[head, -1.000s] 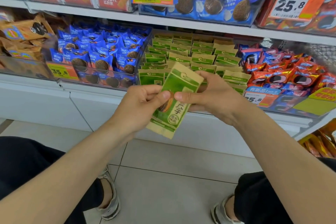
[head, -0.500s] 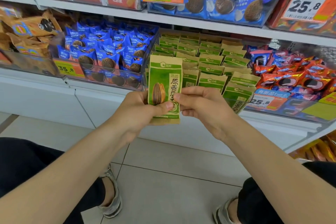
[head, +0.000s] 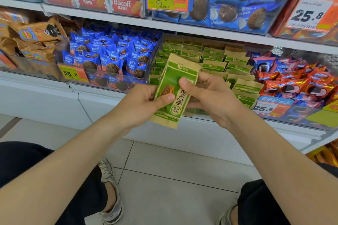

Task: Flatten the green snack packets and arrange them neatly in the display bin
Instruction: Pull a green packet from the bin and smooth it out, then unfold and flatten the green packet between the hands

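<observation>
I pinch one packet (head: 173,90) in both hands, left (head: 144,104) and right (head: 210,97), thumbs pressing its face to smooth it, just before the bin (head: 274,115) it belongs in.

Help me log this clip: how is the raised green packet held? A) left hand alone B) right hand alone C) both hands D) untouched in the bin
C: the left hand and the right hand each pinch the green packet, thumbs on its front.
</observation>
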Demonstrator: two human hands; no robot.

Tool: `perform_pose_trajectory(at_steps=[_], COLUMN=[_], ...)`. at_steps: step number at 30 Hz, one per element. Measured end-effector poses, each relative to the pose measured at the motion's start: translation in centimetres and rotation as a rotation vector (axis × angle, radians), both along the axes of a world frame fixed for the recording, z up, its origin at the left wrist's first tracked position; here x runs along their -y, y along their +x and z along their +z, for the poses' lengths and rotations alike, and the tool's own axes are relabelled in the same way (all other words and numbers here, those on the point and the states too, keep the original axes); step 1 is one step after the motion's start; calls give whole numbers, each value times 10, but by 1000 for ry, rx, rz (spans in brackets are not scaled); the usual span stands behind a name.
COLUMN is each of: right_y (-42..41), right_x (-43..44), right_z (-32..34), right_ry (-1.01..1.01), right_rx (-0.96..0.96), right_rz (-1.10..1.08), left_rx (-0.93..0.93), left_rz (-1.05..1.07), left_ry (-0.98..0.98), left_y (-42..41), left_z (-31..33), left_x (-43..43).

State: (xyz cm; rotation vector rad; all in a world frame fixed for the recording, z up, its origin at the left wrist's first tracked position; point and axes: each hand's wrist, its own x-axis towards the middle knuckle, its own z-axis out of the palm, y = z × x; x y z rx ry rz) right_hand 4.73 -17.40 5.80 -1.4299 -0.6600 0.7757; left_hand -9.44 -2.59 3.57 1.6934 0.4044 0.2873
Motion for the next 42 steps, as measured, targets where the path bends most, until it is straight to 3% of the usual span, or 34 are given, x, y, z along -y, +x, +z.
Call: perform_pose_trajectory(at_steps=[2, 5, 7, 10, 15, 19, 24, 29, 33, 37, 40, 42], right_y=[6, 19, 26, 30, 24, 29, 33, 29, 34, 41, 35, 33], right_x=[-3, -10, -13, -18, -43, -62, -67, -74, -67, -54, -55, -56], right_z=[9, 19, 22, 19, 1, 5, 15, -3, 6, 11, 8, 11], right_ry=[-8, -39, -68, -76, -135, -383, -267, -636, -596, -601, -648, -541], right_rx=[334, 797, 870, 883, 993, 1339, 1156, 1482, 1399, 1334, 1360, 1287], right_rz=[-42, -106, -129, -102, -98, -143, -147, 28, 3, 24, 76, -21], left_rx=[-22, -120, -115, -135, -66, 4, -48, -74, -117, -53, -69, -138], left_rz=[-40, 90, 78, 0, 23, 77, 98, -29, 28, 129, 170, 148], left_ry=[214, 789, 996, 1132, 1075, 1006, 942, 778, 680, 876, 860, 863], left_y=[4, 15, 26, 45, 62, 70, 74, 70, 71, 66, 63, 61], left_z=[10, 17, 18, 12, 11, 8, 9, 20, 22, 22, 22, 22], left_x=[-18, -51, -68, -86, -102, -113, -121, -118, -106, -87, -82, -79])
